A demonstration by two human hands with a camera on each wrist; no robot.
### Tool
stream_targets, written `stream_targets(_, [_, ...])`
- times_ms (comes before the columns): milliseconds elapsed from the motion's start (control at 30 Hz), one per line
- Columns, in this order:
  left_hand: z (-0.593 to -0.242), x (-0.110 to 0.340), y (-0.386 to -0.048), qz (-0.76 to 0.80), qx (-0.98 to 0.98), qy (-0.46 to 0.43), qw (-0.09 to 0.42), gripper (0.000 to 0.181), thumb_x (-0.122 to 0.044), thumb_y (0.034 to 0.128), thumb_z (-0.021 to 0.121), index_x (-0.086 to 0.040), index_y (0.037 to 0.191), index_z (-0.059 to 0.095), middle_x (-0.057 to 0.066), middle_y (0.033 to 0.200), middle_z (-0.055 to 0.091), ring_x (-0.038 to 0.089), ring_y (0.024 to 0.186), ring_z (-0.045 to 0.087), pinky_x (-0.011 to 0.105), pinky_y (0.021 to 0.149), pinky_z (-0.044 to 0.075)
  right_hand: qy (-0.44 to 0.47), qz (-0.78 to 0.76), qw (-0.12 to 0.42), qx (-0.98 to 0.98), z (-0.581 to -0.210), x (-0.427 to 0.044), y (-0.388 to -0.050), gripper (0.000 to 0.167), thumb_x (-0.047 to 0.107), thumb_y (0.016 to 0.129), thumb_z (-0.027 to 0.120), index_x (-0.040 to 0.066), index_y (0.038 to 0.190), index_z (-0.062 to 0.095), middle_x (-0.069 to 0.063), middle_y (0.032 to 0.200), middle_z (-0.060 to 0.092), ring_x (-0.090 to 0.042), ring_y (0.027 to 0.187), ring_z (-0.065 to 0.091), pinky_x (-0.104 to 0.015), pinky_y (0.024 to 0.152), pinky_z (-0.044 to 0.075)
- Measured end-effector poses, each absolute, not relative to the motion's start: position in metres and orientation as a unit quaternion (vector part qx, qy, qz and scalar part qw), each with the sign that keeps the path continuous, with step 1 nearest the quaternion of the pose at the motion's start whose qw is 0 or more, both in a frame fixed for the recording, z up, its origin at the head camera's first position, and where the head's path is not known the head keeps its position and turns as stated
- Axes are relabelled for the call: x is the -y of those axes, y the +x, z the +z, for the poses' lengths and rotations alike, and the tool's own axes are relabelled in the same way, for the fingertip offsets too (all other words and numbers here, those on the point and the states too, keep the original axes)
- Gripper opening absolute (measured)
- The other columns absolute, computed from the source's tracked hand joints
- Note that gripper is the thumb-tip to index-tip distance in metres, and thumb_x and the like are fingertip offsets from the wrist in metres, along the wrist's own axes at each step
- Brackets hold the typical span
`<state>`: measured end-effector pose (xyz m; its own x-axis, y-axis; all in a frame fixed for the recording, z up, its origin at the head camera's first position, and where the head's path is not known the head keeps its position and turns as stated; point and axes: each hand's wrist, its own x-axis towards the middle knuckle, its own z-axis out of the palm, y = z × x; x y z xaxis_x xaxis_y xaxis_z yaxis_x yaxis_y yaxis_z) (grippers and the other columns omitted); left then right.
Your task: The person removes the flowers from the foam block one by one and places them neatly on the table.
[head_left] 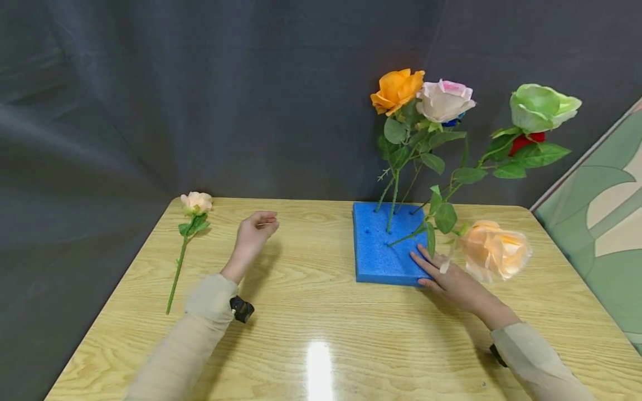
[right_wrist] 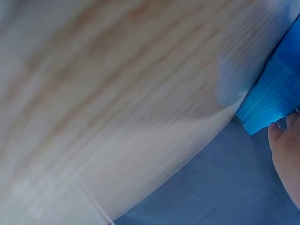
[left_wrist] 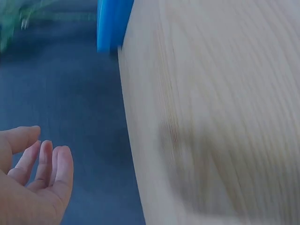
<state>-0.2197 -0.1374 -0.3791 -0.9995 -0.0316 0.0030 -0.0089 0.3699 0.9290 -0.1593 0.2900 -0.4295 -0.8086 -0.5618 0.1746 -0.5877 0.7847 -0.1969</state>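
Observation:
In the head view a blue foam block [head_left: 388,262] lies on the table, with several artificial roses standing in it, among them an orange one [head_left: 398,92], a pale pink one [head_left: 445,101] and a green one [head_left: 543,108]. A peach rose [head_left: 494,250] leans out low to the right. My right hand [head_left: 453,284] touches the block's right front corner, fingers spread. My left hand [head_left: 251,239] hovers above the table left of the block, fingers loosely bent with nothing in them. In the left wrist view the left hand [left_wrist: 42,178] is empty too.
A small pale peach rose [head_left: 197,202] with a green stem lies at the table's left side. Behind the wooden table [head_left: 311,312] hangs a dark curtain [head_left: 281,100]. A green patterned panel [head_left: 607,223] stands at the right.

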Motion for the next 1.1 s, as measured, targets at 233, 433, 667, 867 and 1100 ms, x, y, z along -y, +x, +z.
stream_targets(233, [-0.377,0.083,-0.213,-0.568,0.82,-0.063,-0.022,0.031,-0.01,0.0937,0.06,-0.002,0.123,0.061,0.019,0.12,0.063,0.032,0.109,0.061,0.041,0.093,0.053,0.264,0.144,-0.006,0.954,-0.435,-0.299,-0.161,0.067,0.031,0.096,0.056,0.009,0.152,0.026,-0.028,0.153,0.025,-0.055,0.134,0.028,-0.066,0.103,0.032])
stream_targets(433, [-0.376,0.043,-0.212,-0.57,0.814,-0.102,-0.042,0.03,-0.01,0.0934,0.06,-0.004,0.123,0.062,0.016,0.117,0.065,0.03,0.107,0.062,0.037,0.089,0.055,0.274,0.165,0.004,0.947,-0.439,-0.307,-0.162,0.067,0.029,0.096,0.056,0.01,0.152,0.025,-0.029,0.152,0.027,-0.049,0.14,0.022,-0.067,0.106,0.027])
stream_targets(667, [-0.379,0.008,-0.211,-0.582,0.8,-0.132,-0.068,0.033,-0.009,0.0937,0.06,-0.003,0.126,0.06,0.018,0.12,0.063,0.031,0.109,0.061,0.034,0.089,0.055,0.288,0.165,0.031,0.943,-0.442,-0.309,-0.162,0.067,0.028,0.095,0.057,0.01,0.151,0.027,-0.031,0.149,0.031,-0.045,0.142,0.023,-0.064,0.109,0.028])
stream_targets(867, [-0.383,-0.016,-0.21,-0.586,0.794,-0.14,-0.081,0.034,-0.008,0.093,0.061,-0.003,0.127,0.06,0.018,0.12,0.064,0.03,0.11,0.062,0.031,0.087,0.055,0.301,0.163,0.052,0.938,-0.444,-0.309,-0.164,0.066,0.026,0.095,0.058,0.008,0.151,0.028,-0.03,0.149,0.032,-0.014,0.148,0.005,-0.058,0.111,0.029])
stream_targets(1100, [-0.388,-0.038,-0.207,-0.58,0.798,-0.146,-0.079,0.034,-0.009,0.0926,0.062,-0.004,0.126,0.061,0.014,0.12,0.066,0.025,0.109,0.064,0.022,0.081,0.055,0.298,0.171,0.039,0.938,-0.443,-0.309,-0.164,0.067,0.026,0.095,0.056,0.01,0.152,0.025,-0.029,0.151,0.03,-0.013,0.148,0.003,-0.061,0.11,0.028])
